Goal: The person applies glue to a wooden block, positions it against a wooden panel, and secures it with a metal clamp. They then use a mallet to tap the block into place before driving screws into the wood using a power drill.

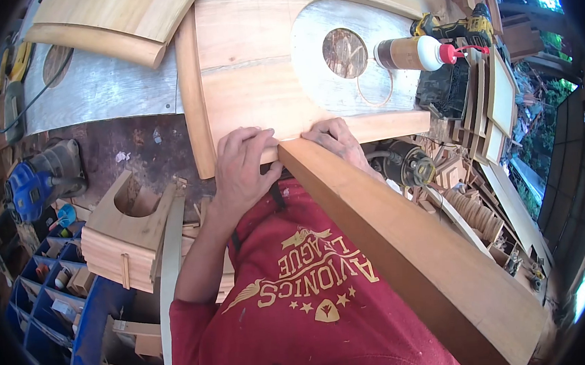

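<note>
- Pale, smooth wooden panel (faint dark streak, rounded cutout), before the torso
- Left hand: curled around its near edge
- Right hand: fingers bent there, grip unclear
- Long orange-brown beam: end between hands

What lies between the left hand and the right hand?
The head view shows the far end of the long brown beam between left hand and right hand, at the pale board's near edge.

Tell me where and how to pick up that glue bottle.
Grip the bottle around its rounded body, probably best from above, fingers and thumb across its width. It appears to lie on its side, with the red cap pointing right, close to the drill.
</note>
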`<state>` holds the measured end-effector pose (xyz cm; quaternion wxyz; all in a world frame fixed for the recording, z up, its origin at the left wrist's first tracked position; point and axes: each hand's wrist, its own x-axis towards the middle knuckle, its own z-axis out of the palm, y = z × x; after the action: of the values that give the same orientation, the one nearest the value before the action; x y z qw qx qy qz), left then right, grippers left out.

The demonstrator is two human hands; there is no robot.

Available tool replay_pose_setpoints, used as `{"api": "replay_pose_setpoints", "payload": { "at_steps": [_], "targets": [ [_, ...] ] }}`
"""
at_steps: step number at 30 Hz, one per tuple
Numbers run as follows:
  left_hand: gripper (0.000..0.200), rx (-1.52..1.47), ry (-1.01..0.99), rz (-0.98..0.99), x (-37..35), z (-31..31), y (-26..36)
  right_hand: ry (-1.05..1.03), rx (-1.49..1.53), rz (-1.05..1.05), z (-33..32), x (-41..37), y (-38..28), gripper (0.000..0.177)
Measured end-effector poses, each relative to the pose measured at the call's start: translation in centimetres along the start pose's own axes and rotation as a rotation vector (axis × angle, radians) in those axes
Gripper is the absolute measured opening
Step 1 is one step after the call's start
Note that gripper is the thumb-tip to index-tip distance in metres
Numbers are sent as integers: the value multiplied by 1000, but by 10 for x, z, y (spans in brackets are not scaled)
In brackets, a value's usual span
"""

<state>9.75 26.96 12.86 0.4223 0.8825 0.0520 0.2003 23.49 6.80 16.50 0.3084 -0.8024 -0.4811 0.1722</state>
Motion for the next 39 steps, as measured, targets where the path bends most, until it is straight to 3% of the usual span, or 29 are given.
{"api": "replay_pose_setpoints", "payload": {
  "at_steps": [8,12,13,17,18,19,21,23,27,30,35,39],
  "targets": [
    [63,40,4,24,-2,-1,0,-31,-73,-25,5,-3,9,43],
    [68,41,-16,51,-5,0,0,82,-70,-11,5,-2,-8,37],
    [68,40,-12,46,-4,0,2,91,-118,-81,7,-1,1,28],
    [67,68,-17,26,-1,0,12,61,101,14,8,-11,6,30],
    [68,83,-22,19,-1,1,13,-33,85,158,-11,-11,-11,28],
    [67,89,-24,43,-2,5,8,94,-368,-49,6,-19,14,28],
    [67,97,-24,90,-4,12,-2,81,-557,-99,27,-28,48,34],
    [66,97,-19,94,-2,8,3,-202,0,188,-8,-11,2,48],
    [65,103,-29,74,-1,6,8,18,54,45,-2,-14,7,46],
    [64,124,-24,74,0,5,13,50,32,5,2,-15,13,50],
    [66,78,-28,76,-2,6,10,190,-93,-85,25,-23,12,79],
    [68,71,-37,103,-1,3,13,421,-177,-89,46,-20,5,92]
  ]
}}
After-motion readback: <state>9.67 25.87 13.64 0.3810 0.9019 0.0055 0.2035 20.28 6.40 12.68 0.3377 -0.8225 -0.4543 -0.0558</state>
